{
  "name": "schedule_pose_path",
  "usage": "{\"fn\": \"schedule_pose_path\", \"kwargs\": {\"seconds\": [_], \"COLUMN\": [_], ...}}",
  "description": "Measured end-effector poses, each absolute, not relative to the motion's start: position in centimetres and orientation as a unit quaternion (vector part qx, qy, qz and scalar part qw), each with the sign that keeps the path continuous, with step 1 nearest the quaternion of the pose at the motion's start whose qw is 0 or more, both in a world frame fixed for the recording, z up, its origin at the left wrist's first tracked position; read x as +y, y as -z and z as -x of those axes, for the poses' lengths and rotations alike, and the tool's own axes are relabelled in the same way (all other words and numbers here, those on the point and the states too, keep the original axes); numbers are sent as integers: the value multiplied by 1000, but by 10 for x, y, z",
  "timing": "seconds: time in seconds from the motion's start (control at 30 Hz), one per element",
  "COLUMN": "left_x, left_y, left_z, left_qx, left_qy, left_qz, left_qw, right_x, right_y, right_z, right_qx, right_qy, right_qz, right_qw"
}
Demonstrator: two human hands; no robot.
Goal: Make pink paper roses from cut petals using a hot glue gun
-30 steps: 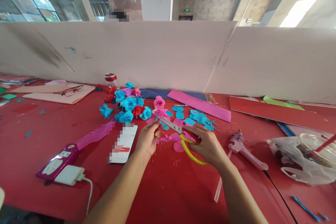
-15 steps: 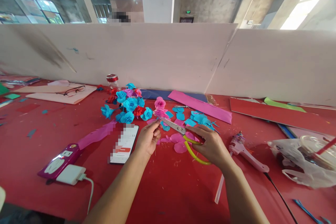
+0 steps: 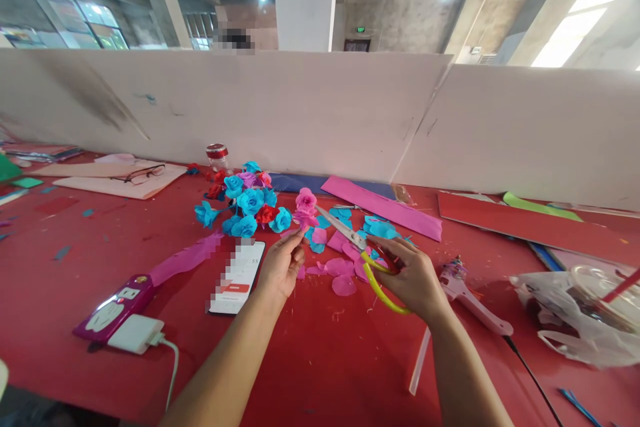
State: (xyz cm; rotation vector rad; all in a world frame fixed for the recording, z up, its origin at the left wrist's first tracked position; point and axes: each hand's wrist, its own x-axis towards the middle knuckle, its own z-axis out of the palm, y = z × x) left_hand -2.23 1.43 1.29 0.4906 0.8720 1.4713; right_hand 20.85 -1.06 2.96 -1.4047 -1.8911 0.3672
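Note:
My left hand (image 3: 284, 261) is closed in a pinch, with a pink paper petal (image 3: 304, 219) at its fingertips. Just behind the petal shows a pink paper flower (image 3: 306, 201). In my right hand (image 3: 411, 277) are scissors (image 3: 356, 240) with yellow handles. Their blades point up and left, the tip a little to the right of the petal and apart from it. Under the scissors lie loose pink petals (image 3: 343, 284) and blue petals (image 3: 379, 225). A bunch of blue, red and purple paper flowers (image 3: 250, 201) stands left of my left hand.
A phone (image 3: 239, 279) and a purple power strip (image 3: 114, 307) with a white charger (image 3: 136, 333) lie to the left. On the right are a pink glue gun (image 3: 475, 301) and a bagged cup (image 3: 583, 307). A pink paper strip (image 3: 383, 207) lies at the back.
The scissors and my right hand have moved right, drawing the blade tip away from the pink petal. My left hand keeps its pinch in nearly the same place.

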Motion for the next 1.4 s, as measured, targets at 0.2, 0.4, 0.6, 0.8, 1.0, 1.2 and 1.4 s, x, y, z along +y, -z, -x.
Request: {"fn": "schedule_pose_path", "kwargs": {"seconds": [0.2, 0.4, 0.6, 0.8, 1.0, 1.2, 1.4], "left_x": [10, 1, -4, -8, -9, -11, -10], "left_y": [-13, -12, -7, 2, 3, -11, -19], "left_z": [15, 3, -7, -14, -7, 11, 8], "left_qx": [338, 316, 290, 297, 297, 284, 343], "left_qy": [-647, -633, -612, -607, -569, -521, -530], "left_qz": [-246, -300, -370, -385, -429, -521, -479], "left_qw": [637, 640, 636, 629, 636, 613, 610], "right_x": [0, 8, -5, -20, -21, -22, -28], "right_y": [-11, 14, -3, -13, -6, -8, -9], "right_z": [-204, -205, -185, -146, -144, -145, -134], "right_qx": [-681, -704, -702, -676, -646, -658, -634], "right_qy": [-54, -50, -22, -346, -376, -355, -337], "right_qz": [687, 696, 651, 403, 371, 347, 422], "right_qw": [249, 128, 288, 511, 551, 566, 553]}}
